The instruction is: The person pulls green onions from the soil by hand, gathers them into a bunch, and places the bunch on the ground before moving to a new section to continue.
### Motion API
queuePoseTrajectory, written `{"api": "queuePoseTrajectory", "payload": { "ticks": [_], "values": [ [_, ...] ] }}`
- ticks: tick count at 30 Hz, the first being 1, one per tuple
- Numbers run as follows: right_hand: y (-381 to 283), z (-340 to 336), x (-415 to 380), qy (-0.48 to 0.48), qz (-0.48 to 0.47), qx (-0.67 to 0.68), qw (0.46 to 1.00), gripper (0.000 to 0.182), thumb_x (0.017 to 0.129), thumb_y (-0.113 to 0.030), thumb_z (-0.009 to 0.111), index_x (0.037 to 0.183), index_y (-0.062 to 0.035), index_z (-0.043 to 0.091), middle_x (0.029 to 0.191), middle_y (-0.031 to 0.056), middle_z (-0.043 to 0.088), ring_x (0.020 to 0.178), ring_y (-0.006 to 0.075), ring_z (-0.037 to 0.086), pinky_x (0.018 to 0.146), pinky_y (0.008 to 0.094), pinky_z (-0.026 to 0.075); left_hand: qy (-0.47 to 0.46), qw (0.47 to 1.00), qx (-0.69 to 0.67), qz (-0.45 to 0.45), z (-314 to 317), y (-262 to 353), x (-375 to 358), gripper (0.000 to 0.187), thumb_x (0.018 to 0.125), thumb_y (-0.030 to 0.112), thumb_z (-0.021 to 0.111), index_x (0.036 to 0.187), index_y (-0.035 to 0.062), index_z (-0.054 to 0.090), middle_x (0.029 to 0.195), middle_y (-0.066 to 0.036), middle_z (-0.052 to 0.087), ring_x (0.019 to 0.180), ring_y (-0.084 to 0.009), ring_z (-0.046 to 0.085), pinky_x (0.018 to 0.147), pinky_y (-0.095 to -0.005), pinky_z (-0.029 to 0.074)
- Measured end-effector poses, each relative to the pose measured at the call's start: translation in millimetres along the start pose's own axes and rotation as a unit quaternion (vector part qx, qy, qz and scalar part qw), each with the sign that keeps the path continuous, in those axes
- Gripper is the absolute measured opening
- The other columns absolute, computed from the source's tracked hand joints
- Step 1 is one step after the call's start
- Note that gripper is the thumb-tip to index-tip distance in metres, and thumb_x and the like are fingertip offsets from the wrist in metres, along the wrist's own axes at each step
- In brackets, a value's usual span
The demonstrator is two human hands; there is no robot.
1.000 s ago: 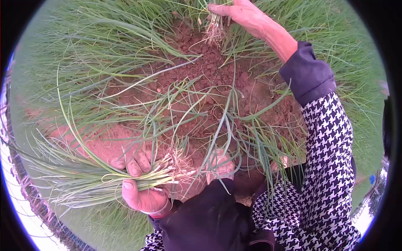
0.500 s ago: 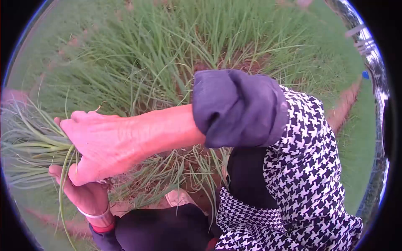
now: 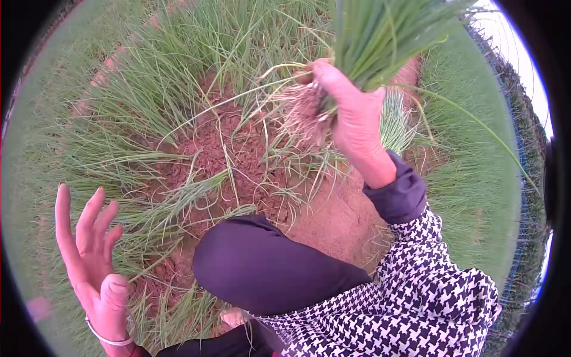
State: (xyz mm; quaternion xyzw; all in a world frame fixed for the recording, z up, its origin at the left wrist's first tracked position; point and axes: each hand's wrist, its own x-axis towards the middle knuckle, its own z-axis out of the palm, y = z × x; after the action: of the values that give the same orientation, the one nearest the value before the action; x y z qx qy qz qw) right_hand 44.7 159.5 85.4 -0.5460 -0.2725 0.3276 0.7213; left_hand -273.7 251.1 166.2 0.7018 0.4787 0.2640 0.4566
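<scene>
Raised at the upper right, my right hand is closed around a bunch of onion seedlings. Its long green leaves point up and away, while pale roots with reddish soil hang out on the left side of the fist. A few loose leaves stick out of the bunch, one long one trailing right. My left hand is held up at the lower left, fingers spread and palm bare, with a white bracelet at the wrist. Growing onion plants stand behind it.
Uprooted seedlings lie flat on the reddish soil in front of my knee. Another pile of seedlings lies behind my right wrist. Dense green rows spread around, and a blue net fence runs along the right edge.
Both hands were together at the left around the leaves. My right hand has swung up and right with the bunch, and my left hand has let go and opened.
</scene>
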Motion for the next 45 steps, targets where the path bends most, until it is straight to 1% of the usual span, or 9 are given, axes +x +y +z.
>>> {"api": "queuePoseTrajectory", "payload": {
  "ticks": [3,6,9,14,19,26,30,42,45],
  "values": [
    [10,-151,2,0.218,-0.124,-0.072,0.965,0.02,0.07,-0.003,0.07,0.085,0.0007,0.058,0.076,0.0074,0.062,0.064,0.0157,0.061,0.05,0.028,0.049,0.108,0.994,-0.016,-0.032,-5,-14,-111,0.093,0.074,0.056,0.06,0.139,0.0043,0.019,0.132,-0.02,0.038,0.118,-0.0253,0.044,0.095,-0.0332,0.036],
    [63,-295,21,0.267,0.157,-0.28,0.909,0.023,0.071,-0.019,0.07,0.069,-0.0003,0.057,0.058,0.005,0.055,0.046,0.016,0.055,0.045,0.0279,0.046,0.183,0.978,-0.042,-0.09,-54,-40,-122,0.077,0.082,0.044,0.057,0.137,0.0016,0.023,0.13,-0.019,0.04,0.114,-0.0231,0.047,0.092,-0.031,0.038],
    [140,-425,12,0.088,0.236,-0.497,0.831,0.043,0.077,-0.028,0.067,0.094,0.0107,0.06,0.081,0.0142,0.063,0.067,0.0204,0.06,0.061,0.0363,0.048,0.255,0.957,-0.055,-0.129,-74,-47,-148,0.064,0.086,0.033,0.054,0.134,0.0002,0.029,0.129,-0.019,0.042,0.114,-0.0234,0.048,0.091,-0.0312,0.039],
    [171,-403,-16,0.021,0.181,-0.874,0.45,0.074,0.083,-0.061,0.035,0.112,0.006,0.048,0.105,0.0235,0.058,0.096,0.0416,0.055,0.077,0.0494,0.044,0.385,0.905,-0.031,-0.177,-110,-56,-197,0.057,0.087,0.029,0.055,0.131,-0.0002,0.034,0.124,-0.019,0.047,0.109,-0.0225,0.052,0.088,-0.0306,0.043],
    [199,-416,-12,0.187,0.199,-0.862,0.427,0.063,0.085,-0.06,0.03,0.113,-0.0064,0.05,0.101,0.0234,0.057,0.097,0.0388,0.056,0.079,0.0506,0.043,0.451,0.859,0.014,-0.241,-117,-42,-252,0.05,0.088,0.026,0.055,0.128,0.0001,0.04,0.114,-0.016,0.055,0.099,-0.0173,0.057,0.081,-0.0266,0.048],
    [201,-410,-16,0.056,0.132,-0.94,0.31,0.041,0.089,-0.048,0.028,0.111,-0.0194,0.049,0.093,0.0223,0.057,0.089,0.0409,0.057,0.073,0.0487,0.047,0.413,0.835,0.074,-0.357,-124,-40,-294,0.033,0.086,0.024,0.057,0.11,0.0008,0.056,0.092,-0.007,0.062,0.076,-0.0087,0.06,0.066,-0.0198,0.047],
    [194,-402,-7,0.15,0.218,-0.871,0.414,0.056,0.09,-0.045,0.033,0.103,0.0079,0.047,0.094,0.0237,0.058,0.093,0.034,0.059,0.074,0.0439,0.047,0.343,0.861,0.066,-0.369,-133,-79,-321,0.026,0.085,0.024,0.059,0.1,0.0023,0.06,0.087,-0.006,0.062,0.072,-0.0081,0.059,0.065,-0.0202,0.048],
    [78,-360,-28,-0.038,0.089,-0.677,0.729,0.052,0.092,-0.035,0.041,0.117,0.0103,0.044,0.116,0.0225,0.051,0.108,0.0274,0.05,0.089,0.0363,0.04,0.005,0.843,-0.003,-0.538,-117,-358,-329,0.023,0.076,0.021,0.063,0.077,-0.0019,0.064,0.066,-0.008,0.062,0.047,-0.0118,0.053,0.041,-0.0258,0.038],
    [50,-314,-74,0.011,0.086,-0.668,0.739,0.051,0.092,-0.034,0.041,0.118,0.0098,0.044,0.116,0.022,0.051,0.108,0.0271,0.05,0.089,0.0363,0.04,0.168,0.865,0.146,-0.451,-94,-445,-346,0.033,0.074,0.027,0.066,0.083,-0.0039,0.064,0.089,-0.016,0.063,0.07,-0.0214,0.059,0.06,-0.0326,0.046]
  ]
}}
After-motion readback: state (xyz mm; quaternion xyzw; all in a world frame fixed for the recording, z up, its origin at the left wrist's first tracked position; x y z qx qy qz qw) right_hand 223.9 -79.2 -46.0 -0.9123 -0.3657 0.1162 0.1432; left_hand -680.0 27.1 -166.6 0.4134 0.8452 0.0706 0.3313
